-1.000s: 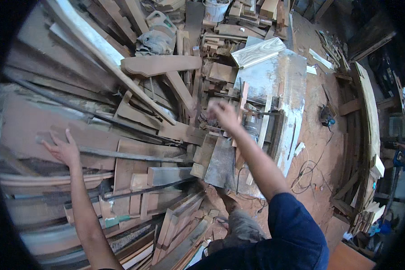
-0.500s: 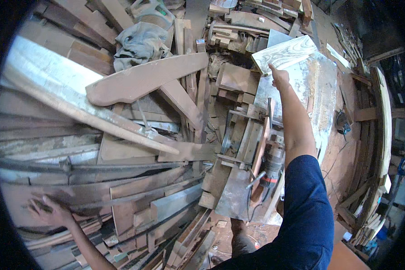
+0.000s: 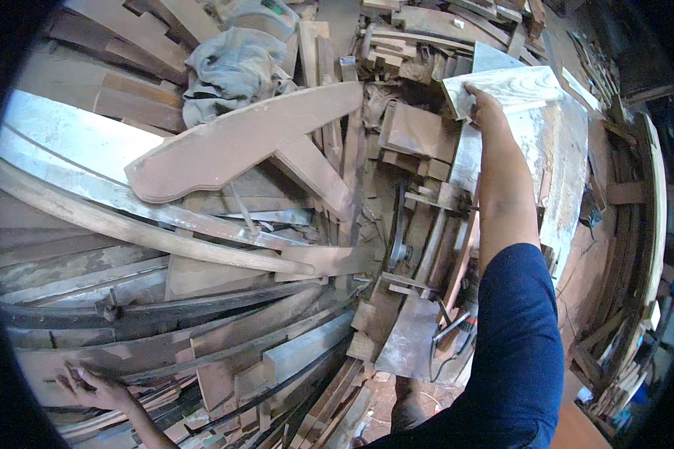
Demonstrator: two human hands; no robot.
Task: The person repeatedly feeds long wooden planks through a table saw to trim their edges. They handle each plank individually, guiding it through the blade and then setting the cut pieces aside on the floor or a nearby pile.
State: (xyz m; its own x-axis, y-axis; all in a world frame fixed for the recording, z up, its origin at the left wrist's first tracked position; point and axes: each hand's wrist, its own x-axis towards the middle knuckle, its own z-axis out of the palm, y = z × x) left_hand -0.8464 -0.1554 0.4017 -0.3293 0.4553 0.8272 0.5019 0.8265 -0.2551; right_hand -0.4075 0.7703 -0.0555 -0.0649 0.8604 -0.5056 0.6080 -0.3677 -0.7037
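At the upper right, my right hand [image 3: 488,111] grips the near left end of a short pale board [image 3: 528,81] with bold wavy grain. My thumb lies on its top face; the other fingers are mostly hidden. The board is over a dusty metal worktable [image 3: 569,142]. My left hand [image 3: 91,389] is low at the left with its fingers spread and nothing in them. It hovers over or rests on a brown plank [image 3: 41,367] in the lumber pile; I cannot tell which.
A large shaped brown wooden piece [image 3: 240,142] lies across the stack, by a crumpled grey cloth [image 3: 232,71]. A long curved pale strip [image 3: 165,243] runs below it. Wooden blocks [image 3: 419,131] sit beside the worktable. My right arm partly hides a power tool with a red band [image 3: 468,324].
The view has shifted, so most things appear farther right. My right hand still grips the board, which has turned slightly clockwise. My left hand stays open near the same planks.
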